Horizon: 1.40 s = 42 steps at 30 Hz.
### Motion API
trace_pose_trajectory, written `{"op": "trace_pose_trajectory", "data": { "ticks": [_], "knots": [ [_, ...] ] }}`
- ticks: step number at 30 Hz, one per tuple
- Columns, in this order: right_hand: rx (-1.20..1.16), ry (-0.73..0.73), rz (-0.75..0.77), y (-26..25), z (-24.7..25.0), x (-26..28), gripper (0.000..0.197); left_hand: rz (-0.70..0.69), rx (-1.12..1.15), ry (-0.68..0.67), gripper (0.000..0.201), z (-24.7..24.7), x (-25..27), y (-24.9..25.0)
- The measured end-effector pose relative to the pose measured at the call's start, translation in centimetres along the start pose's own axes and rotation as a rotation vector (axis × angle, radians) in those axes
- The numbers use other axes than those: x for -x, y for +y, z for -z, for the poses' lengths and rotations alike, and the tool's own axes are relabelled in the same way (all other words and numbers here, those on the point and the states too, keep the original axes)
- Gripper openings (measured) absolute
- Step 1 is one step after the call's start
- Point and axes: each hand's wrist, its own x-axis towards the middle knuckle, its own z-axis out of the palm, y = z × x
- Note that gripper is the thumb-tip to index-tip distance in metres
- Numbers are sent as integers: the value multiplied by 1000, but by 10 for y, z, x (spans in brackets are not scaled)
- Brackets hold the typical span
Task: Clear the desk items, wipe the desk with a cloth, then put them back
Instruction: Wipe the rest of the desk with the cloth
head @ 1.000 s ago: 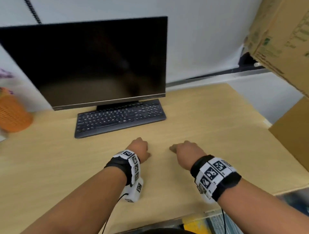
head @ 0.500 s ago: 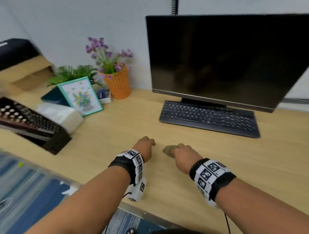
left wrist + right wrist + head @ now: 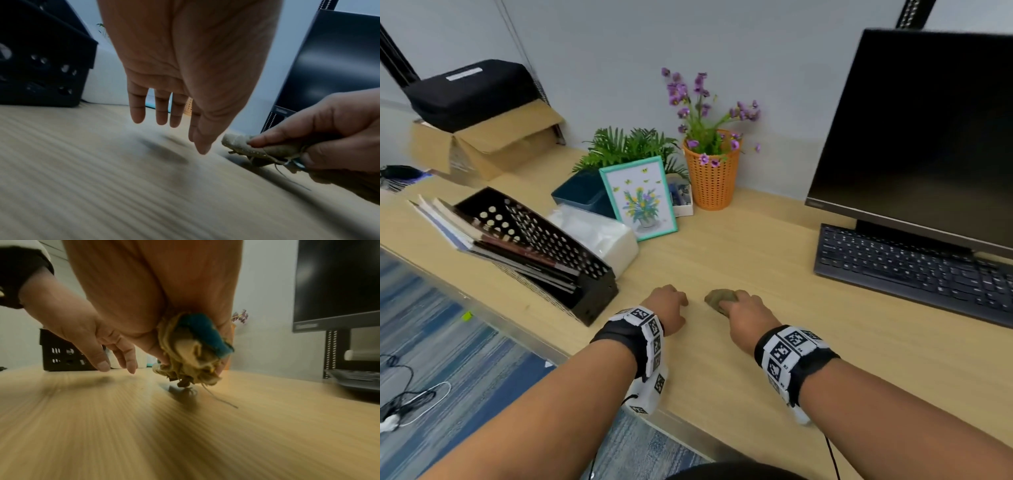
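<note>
Bare forearms, black wristband (image 3: 619, 337) on left wrist, black wristband (image 3: 813, 365) on right, each ringed with white square-coded marker blocks, thin black cables trailing beneath

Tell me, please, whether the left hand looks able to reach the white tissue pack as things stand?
Probably yes. The left hand is open and holds nothing, and bare desk lies between it and the tissue pack; the black file rack stands to the side.

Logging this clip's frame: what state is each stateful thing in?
Black flat monitor: screen dark.
Frayed tan-and-blue cloth: bunched, gripped by right hand.
Left hand: empty, fingers hanging relaxed above the desk.
Black perforated file tray: holding books.
Teal-framed flower picture: standing upright.
</note>
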Motion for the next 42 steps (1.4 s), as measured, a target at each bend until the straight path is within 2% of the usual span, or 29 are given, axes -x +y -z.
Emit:
{"op": "trace_pose_trajectory", "data": {
  "ticks": [4,7,12,16,20,22,26,31,33,38,42],
  "knots": [
    [-22,3,-24,-30,1,-31,63,1,-32,10,46,11,-9,-32],
    [7,-50,-27,-47,-4,-51,62,-16,-34,33,46,19,-16,-49],
    [105,-133,-145,-68,9,-69,50,23,61,80,39,23,-20,-63],
    [18,-4,-72,-100,43,-84,41,83,153,149,31,24,-10,-70],
    [-107,89,-9,-137,65,-110,40,30,230,280,55,50,2,-85],
    [-122,105,27,-147,63,-117,36,21,259,357,57,65,4,-94],
    [-170,101,20,-151,50,-125,22,55,318,432,41,80,16,-115],
    [-261,162,98,-173,53,-137,24,156,355,568,31,68,42,-146],
    [-309,199,107,-180,60,-144,23,181,345,570,27,61,48,-157],
    [-342,334,-27,-146,95,-169,21,117,258,466,26,58,36,-152],
    [-297,340,-187,-94,115,-180,15,62,262,453,27,66,13,-122]
  ]
}}
